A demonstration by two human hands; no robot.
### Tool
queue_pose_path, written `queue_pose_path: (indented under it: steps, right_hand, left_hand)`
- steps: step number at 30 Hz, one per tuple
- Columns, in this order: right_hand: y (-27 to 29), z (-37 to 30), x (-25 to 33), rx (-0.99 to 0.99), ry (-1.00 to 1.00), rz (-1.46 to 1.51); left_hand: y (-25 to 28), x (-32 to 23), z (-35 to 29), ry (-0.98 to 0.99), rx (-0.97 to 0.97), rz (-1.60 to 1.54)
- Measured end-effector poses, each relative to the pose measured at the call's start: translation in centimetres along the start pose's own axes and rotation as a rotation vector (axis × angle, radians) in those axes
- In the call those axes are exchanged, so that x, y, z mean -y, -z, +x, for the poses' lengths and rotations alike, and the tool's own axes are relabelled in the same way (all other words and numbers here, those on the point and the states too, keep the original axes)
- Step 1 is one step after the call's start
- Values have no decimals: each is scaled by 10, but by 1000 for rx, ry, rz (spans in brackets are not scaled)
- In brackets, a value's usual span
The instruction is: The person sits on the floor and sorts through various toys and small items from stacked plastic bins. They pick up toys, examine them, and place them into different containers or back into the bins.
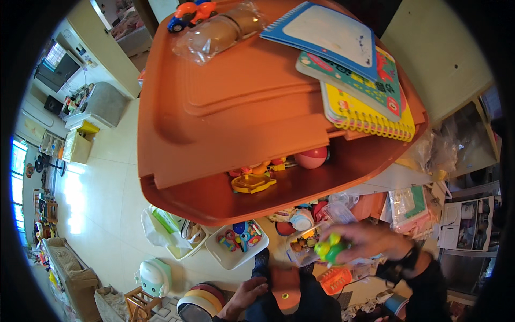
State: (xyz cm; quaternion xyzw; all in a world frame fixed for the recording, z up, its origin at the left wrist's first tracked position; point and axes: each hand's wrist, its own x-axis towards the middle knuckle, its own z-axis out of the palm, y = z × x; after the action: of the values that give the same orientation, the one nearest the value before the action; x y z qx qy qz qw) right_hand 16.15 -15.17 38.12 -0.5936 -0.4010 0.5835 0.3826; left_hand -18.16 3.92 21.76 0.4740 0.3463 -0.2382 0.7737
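My right hand [370,242] is raised over the right side of the floor and grips a green and yellow toy [330,249]. The hand is smeared by motion, and the toy's exact kind is hard to make out. Resting on my left thigh, my left hand [251,292] holds nothing, its fingers lying loosely over the leg. A big orange storage bin [185,201] fills the upper middle. Through its front opening show a yellow plastic toy [253,184] and a red and pink ball [311,158]. A white tub [236,258] of small colourful toys stands on the floor below.
On the bin's lid [236,102] lie a blue drawing board [327,37], spiral books [370,115], a plastic-wrapped brown item [225,32] and a toy car [190,14]. Clear containers, an orange basket [333,280] and loose toys crowd the floor on the right. Round drum-like item [201,303] lower left.
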Motion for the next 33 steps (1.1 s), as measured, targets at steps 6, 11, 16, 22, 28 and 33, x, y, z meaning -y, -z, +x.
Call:
queue_pose_path:
  steps: [6,11,16,22,28,33]
  right_hand:
    - [-130,11,-301,-122,-761,-238]
    - [-167,24,-464,-453,-775,-391]
    - [-164,28,-520,-543,-874,-426]
    - [-127,20,-429,-221,-801,-565]
    - [-35,-7,-97,-307,72,-340]
    - [29,62,74,-279,330,-818]
  left_hand:
    - [-19,25,14,84,69,-11]
    - [-24,38,18,125,35,123]
    - [-29,59,21,217,21,112]
    - [-38,81,24,240,48,99]
    - [-23,83,12,186,37,-4]
    - [-1,68,-3,109,50,-55]
